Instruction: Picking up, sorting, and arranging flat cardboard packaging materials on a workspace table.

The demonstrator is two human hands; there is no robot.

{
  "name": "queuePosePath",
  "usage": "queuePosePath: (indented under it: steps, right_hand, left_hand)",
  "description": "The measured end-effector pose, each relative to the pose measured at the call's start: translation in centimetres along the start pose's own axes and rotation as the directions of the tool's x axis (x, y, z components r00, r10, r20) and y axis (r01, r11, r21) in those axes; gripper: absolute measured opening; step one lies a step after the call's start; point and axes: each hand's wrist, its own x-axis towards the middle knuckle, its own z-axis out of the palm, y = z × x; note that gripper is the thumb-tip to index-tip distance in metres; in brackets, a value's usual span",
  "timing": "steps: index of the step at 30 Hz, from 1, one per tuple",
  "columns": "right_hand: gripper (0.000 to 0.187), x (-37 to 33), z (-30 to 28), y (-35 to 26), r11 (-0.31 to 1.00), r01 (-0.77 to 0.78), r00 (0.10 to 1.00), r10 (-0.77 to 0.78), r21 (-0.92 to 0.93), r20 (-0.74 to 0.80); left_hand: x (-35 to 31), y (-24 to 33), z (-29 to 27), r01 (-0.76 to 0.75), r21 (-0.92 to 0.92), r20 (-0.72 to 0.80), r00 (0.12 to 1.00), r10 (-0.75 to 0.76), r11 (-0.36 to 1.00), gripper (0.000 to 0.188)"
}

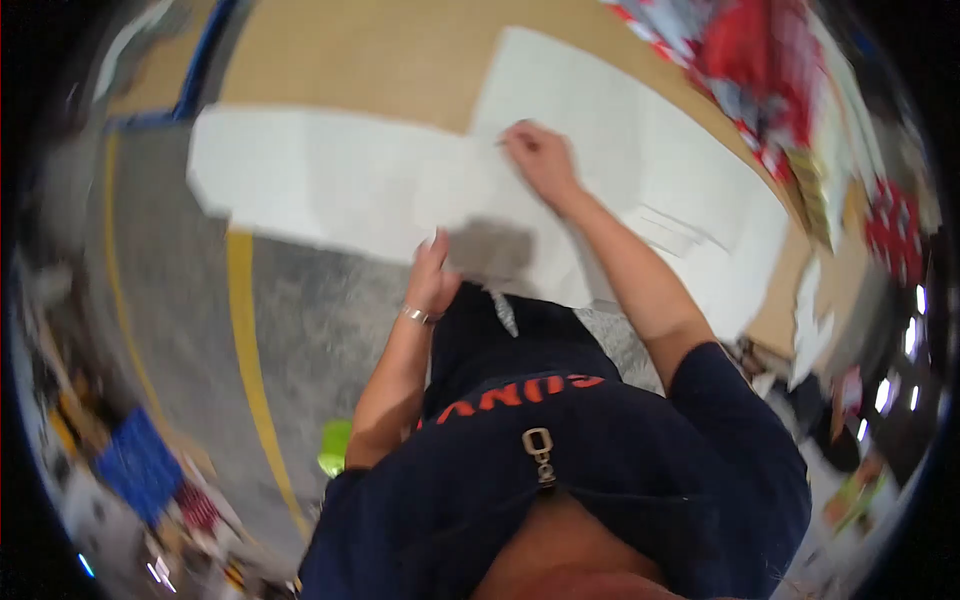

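Note:
A large white sheet (360,165), shaped like a flat pattern with a wide right part, lies on a tan board in front of me. Over its middle my right hand (541,163) is closed in a pinch. A thin, dark, pen-like tip pokes out from its fingers; blur hides the rest. My left hand (432,276) is at the sheet's near edge, fingers stretched forward and holding nothing that I can see. Whether it touches the sheet is unclear. A metal band (417,315) circles that wrist. Thin dark lines (680,228) show on the sheet's right part.
Tan board (340,60) extends beyond the sheet. Red and white crumpled wrapping material (755,70) is heaped at the far right. Yellow lines (245,300) mark the grey floor on the left. A blue item (142,465) and a bright green object (335,446) are lower left.

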Motion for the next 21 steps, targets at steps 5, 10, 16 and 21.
queuePosePath:
  steps: [5, 10, 16, 21]
  right_hand:
    - [0.018, -0.3, 0.8, -0.9, 0.994, 0.094, 0.994, -0.098, -0.062, -0.052]
    - [0.022, -0.8, -3.6, -3.5, 0.998, 0.039, 0.995, -0.033, -0.055, 0.096]
    - [0.038, -4.3, -12.0, 0.8, 0.895, 0.263, 0.875, -0.378, -0.359, -0.301]
    - [0.055, -12.5, -21.1, 7.1, 0.794, 0.094, 0.927, -0.290, -0.600, -0.238]
  left_hand:
    - [-0.3, 0.6, 1.1, 0.033, 0.249, -0.220, 0.975, 0.024, 0.968, 0.042]
    - [0.1, 1.0, 0.8, 0.074, 0.235, -0.054, 0.997, -0.063, 0.969, 0.046]
    - [-1.3, 0.3, 1.1, 0.023, -0.157, 0.211, 0.977, 0.011, 0.987, 0.061]
    - [-2.0, -4.4, 0.4, -0.103, -0.449, 0.229, 0.947, 0.226, 0.888, 0.083]
